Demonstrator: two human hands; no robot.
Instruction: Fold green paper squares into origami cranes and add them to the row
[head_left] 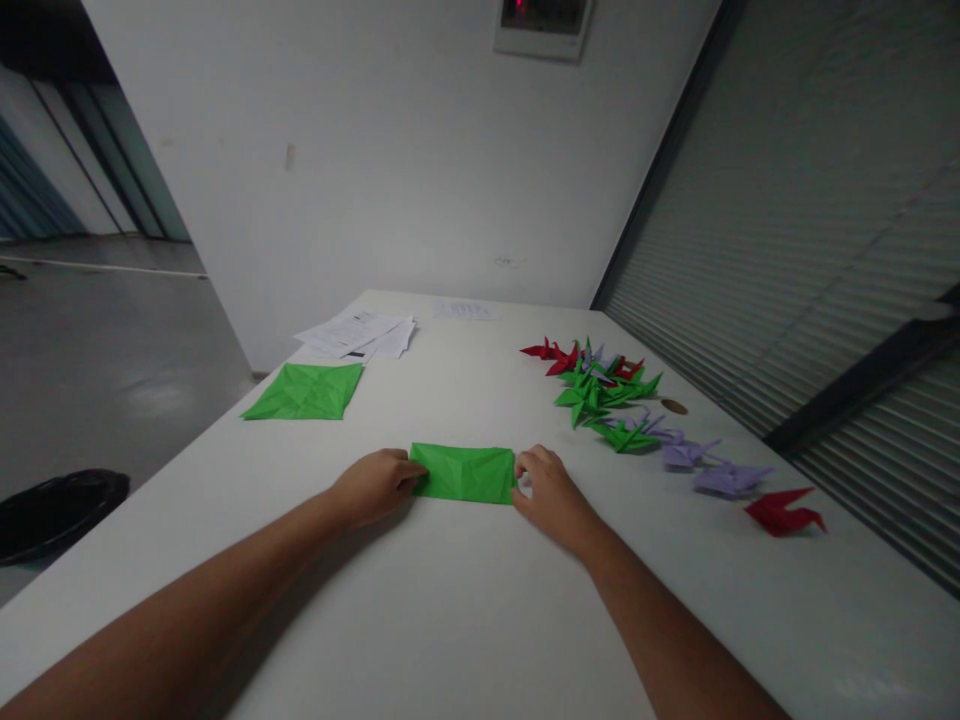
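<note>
A green sheet of origami paper (465, 474), folded into a rectangle and marked with creases, lies on the white table in front of me. My left hand (379, 485) pinches its left edge between thumb and fingers. At the opposite end, my right hand (551, 495) has its thumb and forefinger curled at the right edge, with a small gap between them. Whether those right fingertips grip the paper or only touch it is hard to make out. Farther back on the left lies another creased green sheet (307, 391), spread flat.
Folded paper cranes in green (622, 436), purple (731, 479) and red (784, 513) line the table's right side, near the blinds (810, 250). A brown disc (674, 406) lies beside them. Printed papers (356, 333) rest at the back left. A black-lined bin (60, 510) stands left of the table.
</note>
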